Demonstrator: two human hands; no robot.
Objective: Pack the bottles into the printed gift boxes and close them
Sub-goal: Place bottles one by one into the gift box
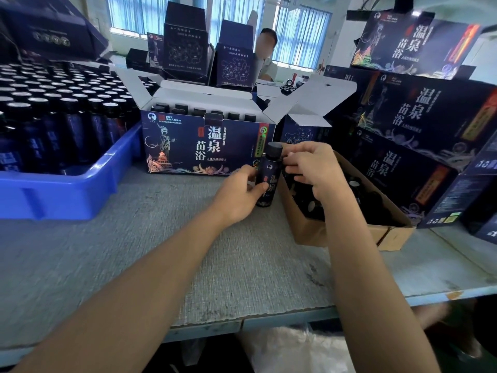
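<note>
while both hands hold it, bottle (267,181): upright, base on the desk (161,251), just in front of the open gift box (209,146)
left hand (239,195): curled round the bottle's lower body
right hand (314,170): fingers curled, pinching the neck under the cap
gift box: flaps up; row of caps showing inside
blue tray (67,195): packed with bottles, far left

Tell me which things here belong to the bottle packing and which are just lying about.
In the job: bottle held by left hand and right hand; open gift box; blue tray of bottles.
Lying about: stacked closed boxes; plastic bag under the table.
</note>
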